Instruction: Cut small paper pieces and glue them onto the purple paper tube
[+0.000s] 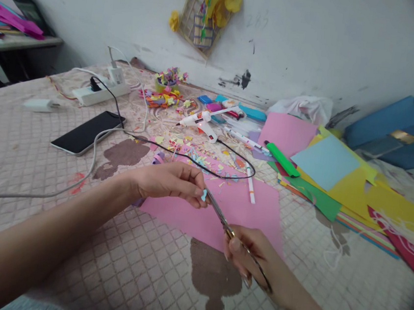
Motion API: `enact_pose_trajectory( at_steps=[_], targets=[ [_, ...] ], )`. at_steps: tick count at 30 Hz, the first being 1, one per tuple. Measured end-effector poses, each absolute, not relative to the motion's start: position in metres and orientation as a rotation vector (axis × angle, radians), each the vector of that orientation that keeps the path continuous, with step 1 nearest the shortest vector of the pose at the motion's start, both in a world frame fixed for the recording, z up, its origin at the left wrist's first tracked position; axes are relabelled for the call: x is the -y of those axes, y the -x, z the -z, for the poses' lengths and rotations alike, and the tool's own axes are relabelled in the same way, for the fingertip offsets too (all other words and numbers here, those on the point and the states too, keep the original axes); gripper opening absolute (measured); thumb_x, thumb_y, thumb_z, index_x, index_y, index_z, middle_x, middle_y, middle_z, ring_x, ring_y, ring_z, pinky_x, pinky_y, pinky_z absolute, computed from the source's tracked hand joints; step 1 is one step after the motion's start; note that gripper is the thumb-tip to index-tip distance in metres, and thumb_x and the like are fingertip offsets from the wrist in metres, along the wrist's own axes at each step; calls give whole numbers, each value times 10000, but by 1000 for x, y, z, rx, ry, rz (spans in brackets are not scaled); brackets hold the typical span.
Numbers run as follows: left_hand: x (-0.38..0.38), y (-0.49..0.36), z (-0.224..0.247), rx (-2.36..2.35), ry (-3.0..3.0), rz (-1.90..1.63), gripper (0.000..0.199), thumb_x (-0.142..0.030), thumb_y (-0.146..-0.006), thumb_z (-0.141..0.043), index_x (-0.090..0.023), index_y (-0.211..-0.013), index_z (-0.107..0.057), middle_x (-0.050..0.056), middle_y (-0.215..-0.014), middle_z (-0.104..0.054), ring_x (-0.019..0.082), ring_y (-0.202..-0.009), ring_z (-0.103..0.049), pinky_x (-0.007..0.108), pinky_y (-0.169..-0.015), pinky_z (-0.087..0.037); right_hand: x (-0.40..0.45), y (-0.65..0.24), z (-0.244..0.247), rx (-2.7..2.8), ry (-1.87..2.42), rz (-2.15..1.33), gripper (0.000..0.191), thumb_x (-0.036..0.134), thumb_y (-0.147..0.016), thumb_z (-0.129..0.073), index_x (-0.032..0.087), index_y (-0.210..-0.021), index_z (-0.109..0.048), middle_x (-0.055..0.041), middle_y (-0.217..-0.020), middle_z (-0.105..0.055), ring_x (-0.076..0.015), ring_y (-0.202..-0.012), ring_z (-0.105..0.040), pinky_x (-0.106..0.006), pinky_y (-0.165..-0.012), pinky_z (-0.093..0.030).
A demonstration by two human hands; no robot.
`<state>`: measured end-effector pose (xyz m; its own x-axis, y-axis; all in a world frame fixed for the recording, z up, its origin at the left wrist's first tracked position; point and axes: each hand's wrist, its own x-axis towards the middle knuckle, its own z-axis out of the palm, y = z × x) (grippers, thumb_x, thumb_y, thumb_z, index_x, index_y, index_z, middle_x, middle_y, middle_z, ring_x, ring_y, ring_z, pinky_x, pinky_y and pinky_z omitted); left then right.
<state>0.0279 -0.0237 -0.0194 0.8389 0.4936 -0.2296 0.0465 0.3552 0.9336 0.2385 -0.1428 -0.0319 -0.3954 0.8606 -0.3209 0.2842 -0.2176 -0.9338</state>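
Between the fingertips of my left hand (174,183) is a small light-blue paper piece (204,194). My right hand (252,253) grips a pair of scissors (219,211), whose blades point up and left and reach the blue piece. Whether the blades touch the paper I cannot tell. Both hands are above a pink paper sheet (257,204), strewn with tiny paper scraps (195,158) at its far side. A white marker (250,184) lies on the sheet's right part.
A white glue gun (201,122) with a black cord lies behind the scraps. Coloured papers (328,160) and a green cutter (282,159) are at the right. A phone (88,131), cables and a power strip (100,92) occupy the left. A flower pot (168,83) stands at the back.
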Motion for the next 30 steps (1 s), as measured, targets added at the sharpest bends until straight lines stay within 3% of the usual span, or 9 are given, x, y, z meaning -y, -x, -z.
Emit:
enact_pose_trajectory(
  at_steps=[30],
  targets=[
    [25, -28, 19, -531, -1207, -318, 100, -190, -734, -660, -125, -735, -584, 71, -863, -678, 131, -812, -636, 266, -758, -493, 142, -240, 37, 1551, 1396, -1595, 510, 662, -781, -409, 188, -594, -416, 69, -442, -354, -61, -383, -306, -199, -380, -236]
  ],
)
